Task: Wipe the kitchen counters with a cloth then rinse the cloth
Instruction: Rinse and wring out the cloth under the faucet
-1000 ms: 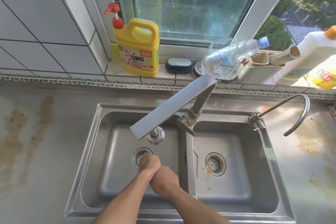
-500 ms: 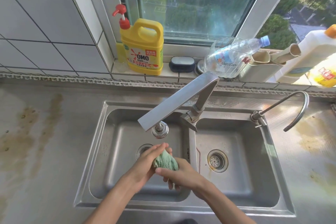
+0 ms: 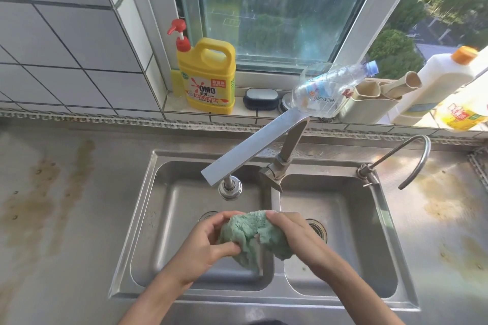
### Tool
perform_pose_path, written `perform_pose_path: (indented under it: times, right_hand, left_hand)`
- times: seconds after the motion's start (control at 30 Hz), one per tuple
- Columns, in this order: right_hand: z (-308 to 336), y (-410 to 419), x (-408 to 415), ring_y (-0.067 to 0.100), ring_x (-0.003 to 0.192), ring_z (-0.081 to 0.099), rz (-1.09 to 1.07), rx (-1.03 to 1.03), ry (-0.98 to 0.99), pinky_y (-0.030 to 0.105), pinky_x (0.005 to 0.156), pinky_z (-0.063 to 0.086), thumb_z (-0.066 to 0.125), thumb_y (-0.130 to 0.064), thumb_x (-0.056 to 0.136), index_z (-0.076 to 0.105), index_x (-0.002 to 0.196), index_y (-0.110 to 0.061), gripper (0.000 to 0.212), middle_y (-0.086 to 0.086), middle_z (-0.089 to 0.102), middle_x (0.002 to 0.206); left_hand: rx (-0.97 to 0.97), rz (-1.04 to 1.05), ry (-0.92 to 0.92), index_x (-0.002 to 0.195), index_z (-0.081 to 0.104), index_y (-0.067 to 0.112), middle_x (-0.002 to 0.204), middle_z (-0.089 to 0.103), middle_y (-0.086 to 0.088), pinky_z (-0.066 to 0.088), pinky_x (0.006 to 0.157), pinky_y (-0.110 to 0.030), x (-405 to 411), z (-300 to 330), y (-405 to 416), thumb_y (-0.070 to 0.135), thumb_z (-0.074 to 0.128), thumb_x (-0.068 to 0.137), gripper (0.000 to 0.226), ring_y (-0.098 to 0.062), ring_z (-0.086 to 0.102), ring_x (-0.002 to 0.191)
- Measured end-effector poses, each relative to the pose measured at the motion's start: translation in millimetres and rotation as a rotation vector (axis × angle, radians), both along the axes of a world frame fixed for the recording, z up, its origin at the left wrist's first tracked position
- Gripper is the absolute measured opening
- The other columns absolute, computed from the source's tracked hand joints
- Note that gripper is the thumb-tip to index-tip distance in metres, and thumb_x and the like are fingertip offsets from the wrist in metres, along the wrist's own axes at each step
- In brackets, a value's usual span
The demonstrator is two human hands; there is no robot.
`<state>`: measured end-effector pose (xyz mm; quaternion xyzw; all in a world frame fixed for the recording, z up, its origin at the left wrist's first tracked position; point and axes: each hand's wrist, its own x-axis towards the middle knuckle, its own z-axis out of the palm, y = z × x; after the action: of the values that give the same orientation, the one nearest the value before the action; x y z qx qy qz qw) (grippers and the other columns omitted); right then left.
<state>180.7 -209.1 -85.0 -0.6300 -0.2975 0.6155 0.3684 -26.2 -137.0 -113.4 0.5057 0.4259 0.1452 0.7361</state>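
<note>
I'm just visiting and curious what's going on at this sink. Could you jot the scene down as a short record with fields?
Activity: a person holds a green cloth over a double steel sink
Left hand: grips the cloth's left side
Right hand: grips its right side
Tap: spout above the left basin; no running water visible
Counter: brownish stains
Windowsill: yellow soap bottle, clear plastic bottle

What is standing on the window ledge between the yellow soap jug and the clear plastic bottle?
In the head view, a dark scrubbing brush sits between the yellow soap jug and the clear plastic bottle, with a round metal object beside it.
</note>
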Motion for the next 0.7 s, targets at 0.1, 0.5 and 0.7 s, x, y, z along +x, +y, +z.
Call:
perform_pose_path:
  times: [0.1,0.5,0.7]
  right_hand:
    - [11,4,9,0.017,0.051,0.057,-0.072,0.047,0.041,0.02,0.047,0.042,0.058,-0.05,0.088,0.069,0.067,-0.019,0.039,0.01,0.066,0.068]
    - [59,13,36,0.011,0.095,0.065,0.26,0.359,-0.231,0.025,0.085,0.049,0.068,0.009,0.09,0.076,0.111,-0.006,0.027,0.009,0.07,0.111]
    - [56,16,45,0.021,0.099,0.065,0.446,0.386,-0.38,0.044,0.094,0.053,0.081,0.0,0.077,0.066,0.117,-0.017,0.046,0.006,0.066,0.117]
  left_hand:
    - [0.071,-0.03,-0.007,0.127,0.065,0.015,0.118,0.076,-0.005,0.058,0.085,-0.027,-1,10,4,-0.016,0.067,0.074,0.062,-0.013,0.072,0.096]
    - [0.037,-0.326,0.08,0.112,0.074,0.021,0.099,0.074,0.011,0.044,0.076,-0.009,-13,53,22,0.061,0.068,0.086,0.048,-0.003,0.062,0.087]
    - [-0.052,-0.021,-0.098,0.116,0.075,0.032,0.122,0.077,-0.003,0.051,0.1,-0.024,-12,49,20,0.049,0.079,0.073,0.046,-0.017,0.07,0.118]
